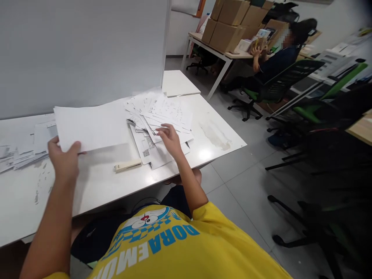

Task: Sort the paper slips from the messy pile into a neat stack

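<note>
A broad white rectangular sheet of paper [90,126], blank on its visible face, is held above the white surface [99,186], its right end meeting the left side of a loose, fanned pile of white printed papers [174,110]. The person's left hand [65,162] grips the sheet at its lower left corner, thumb flat on top and fingers round the edge and beneath; the forearm rises steeply from the near side.

The right hand [171,141] is over the near part of the pile, palm down, with the fingers bent and the thumb close to them in a narrow gap; whether it pinches a paper edge cannot be told. Its forearm slants in from the lower right.

A slim cream-coloured stapler [128,166] lies just left of the pile's near sheets, between the two hands. A second spread of white papers [26,151] lies at the far left, partly hidden by the left hand. A tall grey partition panel [81,50] stands behind the raised sheet, which covers part of its foot. Beyond, a seated person [279,62] works near stacked brown cardboard boxes [229,23].
</note>
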Motion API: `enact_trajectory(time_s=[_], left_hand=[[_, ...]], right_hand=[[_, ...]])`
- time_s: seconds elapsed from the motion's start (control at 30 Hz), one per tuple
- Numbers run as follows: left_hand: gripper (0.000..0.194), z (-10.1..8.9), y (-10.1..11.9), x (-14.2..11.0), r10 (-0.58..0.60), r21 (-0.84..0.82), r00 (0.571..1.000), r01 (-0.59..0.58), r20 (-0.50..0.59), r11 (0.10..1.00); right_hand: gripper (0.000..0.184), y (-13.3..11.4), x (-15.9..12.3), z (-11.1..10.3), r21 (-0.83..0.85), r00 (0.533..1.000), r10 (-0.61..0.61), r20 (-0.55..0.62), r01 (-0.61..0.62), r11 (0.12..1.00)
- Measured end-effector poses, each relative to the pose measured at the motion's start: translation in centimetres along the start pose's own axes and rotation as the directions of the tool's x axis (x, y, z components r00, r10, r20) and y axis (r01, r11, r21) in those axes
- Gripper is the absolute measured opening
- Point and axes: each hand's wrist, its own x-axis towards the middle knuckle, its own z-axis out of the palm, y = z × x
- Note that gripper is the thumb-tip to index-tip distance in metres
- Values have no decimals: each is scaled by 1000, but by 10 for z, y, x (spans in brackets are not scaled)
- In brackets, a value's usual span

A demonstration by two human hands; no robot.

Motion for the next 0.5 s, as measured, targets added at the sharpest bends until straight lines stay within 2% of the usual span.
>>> enact_trajectory(time_s=[0.07,0.13,0.2,0.27,0.33,0.4,0.5], left_hand=[[51,-8,-31,35,55,133,993,-41,-100,990],[47,-14,-55,54,92,233,981,-50,-173,971],[53,-19,-69,58,78,290,963,0,-258,957],[63,-21,-74,55,75,331,950,31,-304,943],[67,-23,-70,48,148,385,955,-40,-255,922],[58,-22,-61,40,256,441,956,-169,-145,882],[37,-19,-46,31,324,504,939,-338,118,795]], right_hand=[[36,16,30,-19,-291,993,-49,-104,17,956],[43,31,54,-37,-542,992,-44,-117,-26,840],[47,43,69,-50,-672,996,-10,-94,-56,739],[46,51,72,-56,-708,997,-1,-81,-57,704],[45,55,69,-59,-698,996,-27,-85,-40,715],[42,57,64,-60,-669,995,-54,-82,-15,743],[41,59,60,-64,-654,994,-76,-75,9,756]])
